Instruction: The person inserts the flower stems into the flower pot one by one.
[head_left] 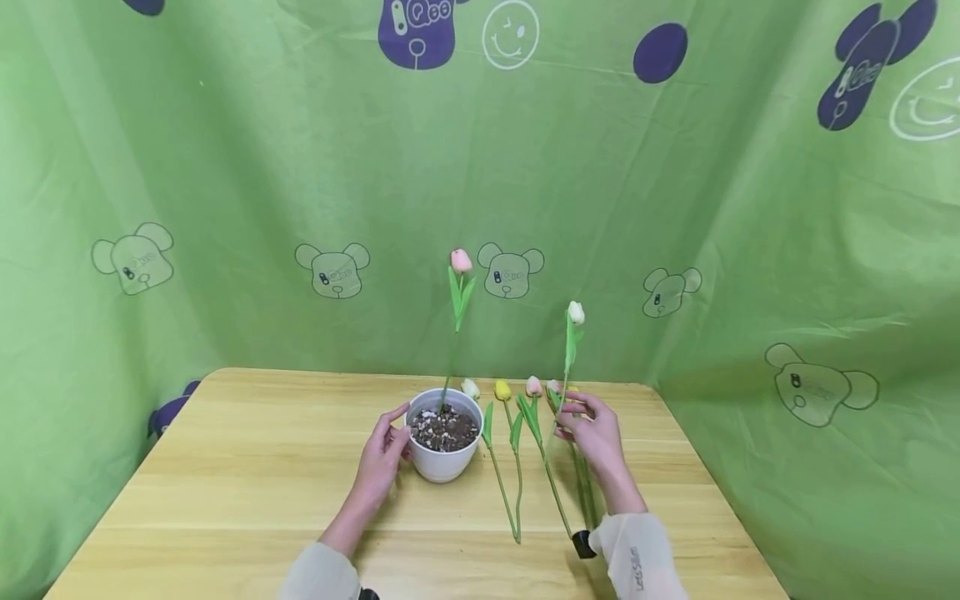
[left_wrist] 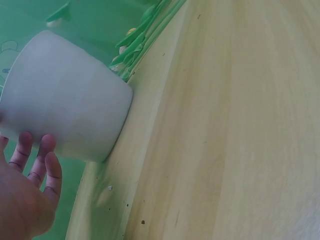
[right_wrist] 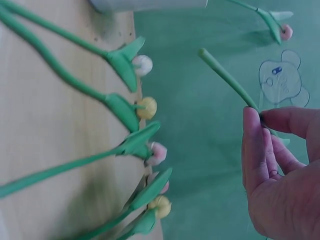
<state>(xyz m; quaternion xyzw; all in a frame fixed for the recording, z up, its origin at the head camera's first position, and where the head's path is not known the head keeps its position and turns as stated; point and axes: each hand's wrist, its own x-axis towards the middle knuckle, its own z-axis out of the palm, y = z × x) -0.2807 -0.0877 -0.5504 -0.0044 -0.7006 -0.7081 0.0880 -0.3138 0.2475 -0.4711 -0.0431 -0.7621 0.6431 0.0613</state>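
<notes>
A white flowerpot (head_left: 442, 464) filled with dark, speckled soil (head_left: 444, 428) stands on the table, and one pink tulip (head_left: 461, 262) rises upright from it. My left hand (head_left: 382, 455) touches the pot's left side, thumb and index finger at the rim; in the left wrist view its other fingers (left_wrist: 37, 165) lie along the pot wall. To the right of the pot, my right hand (head_left: 595, 433) pinches the green stem of a white tulip (head_left: 575, 313) between thumb and fingers. That tulip is raised off the table, bloom upward, and its bare stem end (right_wrist: 212, 59) shows in the right wrist view.
Several loose tulips lie on the wooden table (head_left: 247, 483) right of the pot, among them a white one (head_left: 470, 388), a yellow one (head_left: 502, 389) and a pink one (head_left: 533, 386). A green printed curtain (head_left: 420, 192) hangs behind. Soil crumbs (left_wrist: 143, 222) dot the tabletop.
</notes>
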